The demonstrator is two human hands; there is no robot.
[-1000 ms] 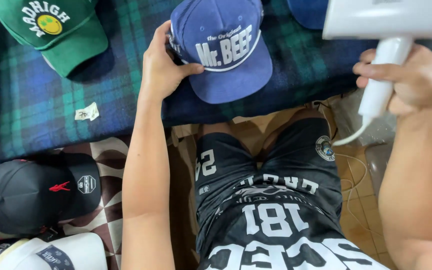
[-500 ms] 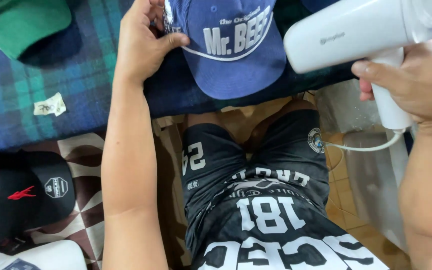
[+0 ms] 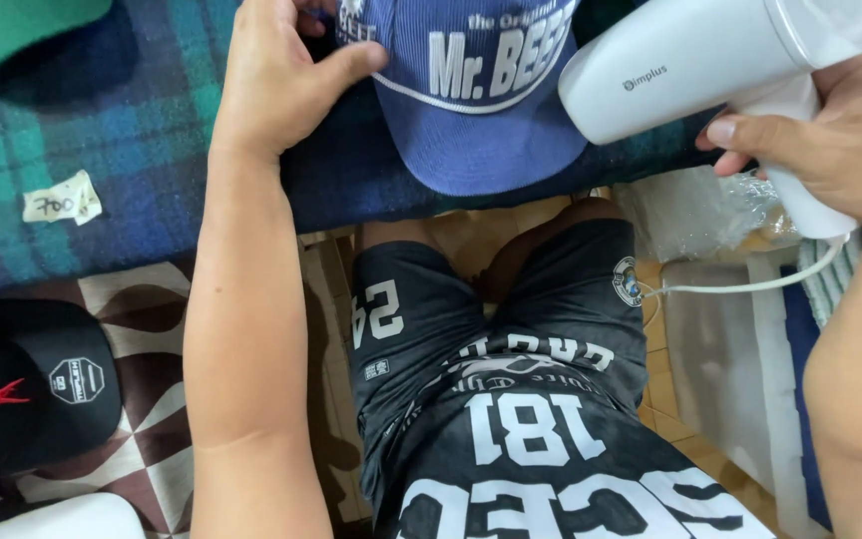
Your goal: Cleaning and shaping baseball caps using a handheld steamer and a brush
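— Since the earlier frame the white handheld garment steamer (image 3: 710, 70) has swung in from the upper right and now hangs with its nozzle just above the blue cap's brim, and the green cap (image 3: 12, 30) has slid almost out of the upper left corner.

— Where does the blue corduroy cap (image 3: 481, 100) lie?

— At the top centre, on the dark plaid blanket (image 3: 102, 120) that covers the table, brim pointing down the frame toward the person's lap.

— And the hands?

— Well apart. The left hand (image 3: 281, 85) lies flat on the blanket at the cap's left side, thumb pressed onto the edge of the crown, fingers bent at the top edge of the frame. It looks placed to pin the cap so it cannot shift. The right hand (image 3: 840, 140), at the right edge, is wrapped round the steamer's handle, forefinger stretched along it toward the body; a white cord (image 3: 750, 284) trails from the handle's foot across the lap.

— Why is the steamer tilted like that?

— Nozzle low and leftward, I judge, to face the brim and front panel.

— Anything else nearby?

— A small paper tag (image 3: 62, 197) on the blanket at the left, and a black cap (image 3: 22, 389) at the lower left on a brown-and-cream patterned surface. Clear plastic wrap (image 3: 710, 205) sits under the right hand.
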